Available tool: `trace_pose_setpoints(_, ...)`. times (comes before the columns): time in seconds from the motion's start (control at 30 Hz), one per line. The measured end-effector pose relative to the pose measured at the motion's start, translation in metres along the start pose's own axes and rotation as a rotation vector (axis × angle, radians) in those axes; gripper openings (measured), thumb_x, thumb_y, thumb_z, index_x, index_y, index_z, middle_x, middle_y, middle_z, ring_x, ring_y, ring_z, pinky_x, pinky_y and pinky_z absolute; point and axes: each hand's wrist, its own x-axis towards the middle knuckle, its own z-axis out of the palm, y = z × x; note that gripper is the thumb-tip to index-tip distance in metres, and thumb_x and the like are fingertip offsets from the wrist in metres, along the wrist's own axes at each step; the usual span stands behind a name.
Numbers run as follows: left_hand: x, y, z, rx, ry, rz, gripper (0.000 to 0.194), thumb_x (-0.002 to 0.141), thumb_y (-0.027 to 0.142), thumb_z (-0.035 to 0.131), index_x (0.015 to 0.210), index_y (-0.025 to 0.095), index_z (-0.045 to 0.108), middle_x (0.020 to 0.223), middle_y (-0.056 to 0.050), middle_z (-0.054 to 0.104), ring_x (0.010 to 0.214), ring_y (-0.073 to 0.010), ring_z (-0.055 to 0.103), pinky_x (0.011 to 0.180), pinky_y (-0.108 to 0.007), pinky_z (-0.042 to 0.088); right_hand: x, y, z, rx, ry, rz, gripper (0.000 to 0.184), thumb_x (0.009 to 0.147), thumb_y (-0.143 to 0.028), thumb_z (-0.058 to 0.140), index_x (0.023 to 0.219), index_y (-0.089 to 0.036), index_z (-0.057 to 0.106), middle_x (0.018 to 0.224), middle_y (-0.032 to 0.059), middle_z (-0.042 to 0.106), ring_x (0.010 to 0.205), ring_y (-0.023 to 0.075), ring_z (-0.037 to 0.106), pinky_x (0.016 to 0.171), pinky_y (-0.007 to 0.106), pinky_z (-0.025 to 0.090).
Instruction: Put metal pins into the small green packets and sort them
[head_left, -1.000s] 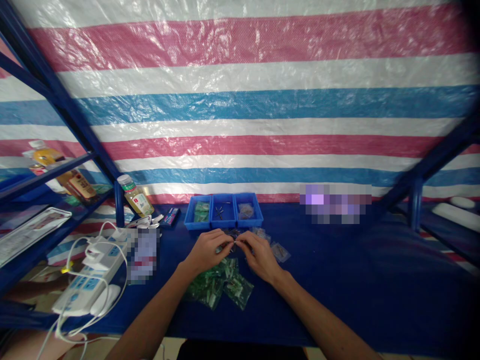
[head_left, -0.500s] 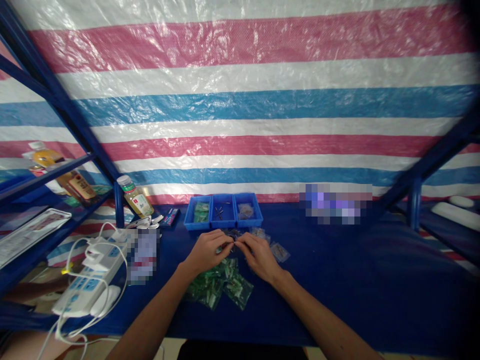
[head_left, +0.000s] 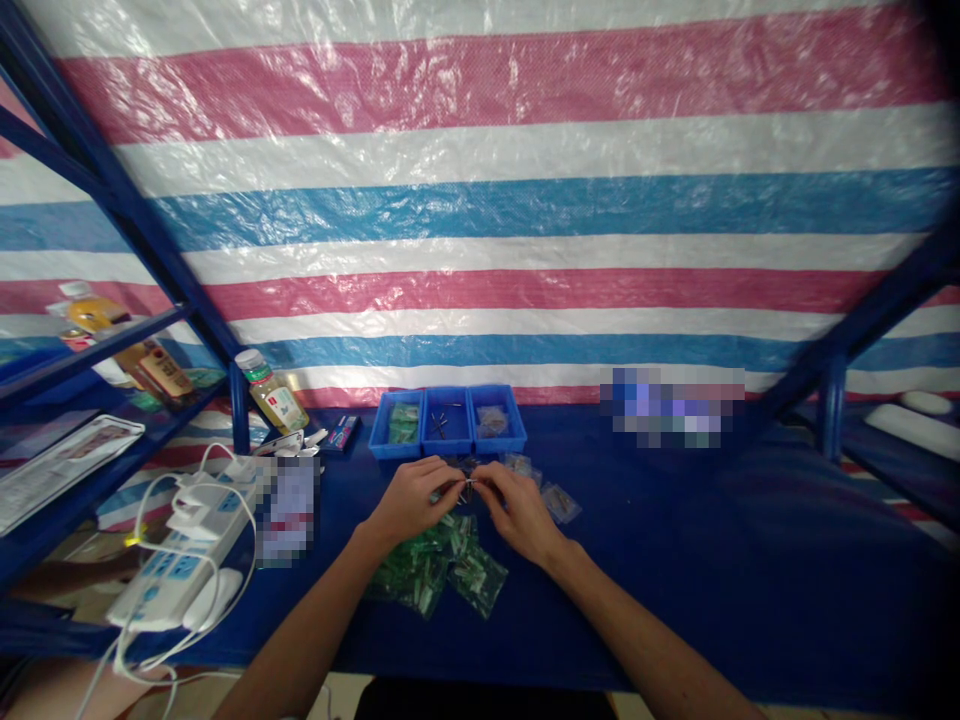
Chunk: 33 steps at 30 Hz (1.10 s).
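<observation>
My left hand (head_left: 421, 497) and my right hand (head_left: 516, 503) meet above the blue table, fingertips pinched. Between them runs a small thin pale piece (head_left: 470, 482), too small to name; each hand grips one end. Dark slim pieces (head_left: 463, 465) lie just behind my fingers. Below my left hand is a pile of green-tinted clear bags (head_left: 420, 570) with small parts inside, and another such bag (head_left: 478, 580) lies to its right. Small clear bags with brownish contents (head_left: 560, 503) rest beyond my right hand.
Three joined blue trays (head_left: 448, 452) stand behind my hands, holding green bags, dark slim pieces and clear bags. On the left are a power strip (head_left: 161, 590) with tangled white cables, a drink bottle (head_left: 274, 395) and a small dark box (head_left: 343, 434). Blue frame posts (head_left: 238, 410) flank the table.
My fingertips have drawn slightly apart, and the thin pale piece now shows between them. The bags and trays have stayed in place.
</observation>
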Motion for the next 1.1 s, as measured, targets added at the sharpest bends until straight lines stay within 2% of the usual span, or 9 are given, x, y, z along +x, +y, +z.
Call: trace_pose_setpoints(1.1, -0.0010, 0.0006, 0.0047, -0.016, 0.008, 0.015, 0.017, 0.099, 0.023, 0.056, 0.099, 0.016, 0.072, 0.078, -0.005, 0.069, 0.071, -0.0150, 0.063, 0.069, -0.027, 0.051, 0.0012, 0.0011, -0.0006, -0.010, -0.004, 0.019, 0.018, 0.106, -0.027, 0.048, 0.100, -0.022, 0.063, 0.086, 0.0038, 0.069, 0.077, 0.0200, 0.066, 0.073, 0.031, 0.050)
